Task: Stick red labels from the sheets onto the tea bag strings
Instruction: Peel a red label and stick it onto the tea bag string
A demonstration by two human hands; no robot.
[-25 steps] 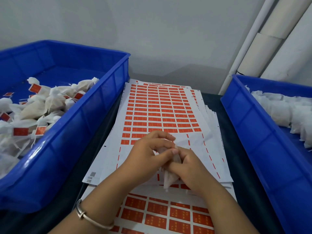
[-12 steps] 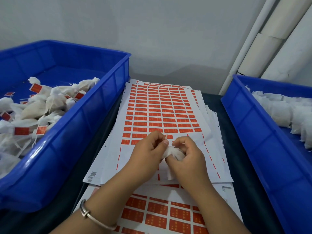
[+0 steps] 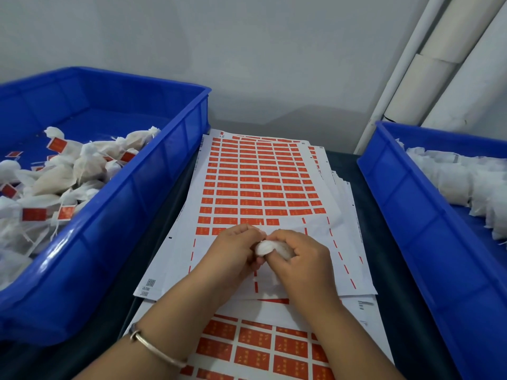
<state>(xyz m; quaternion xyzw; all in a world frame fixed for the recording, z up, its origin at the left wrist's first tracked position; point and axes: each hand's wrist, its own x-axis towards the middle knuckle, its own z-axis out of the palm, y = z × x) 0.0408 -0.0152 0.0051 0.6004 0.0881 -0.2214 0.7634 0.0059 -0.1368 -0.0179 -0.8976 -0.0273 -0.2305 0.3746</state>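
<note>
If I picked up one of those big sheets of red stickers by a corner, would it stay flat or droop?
It would probably droop: the top label sheet looks like thin paper, and the stack's edges lie fanned and slightly curled. It is likely light, and might slide off the stack easily, since the sheets below are already skewed. The rows near the hands, stripped of labels, may be flimsier still.

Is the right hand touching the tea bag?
Touching. The head view shows the right hand with its fingers curled round the white tea bag, no gap between them.
</note>
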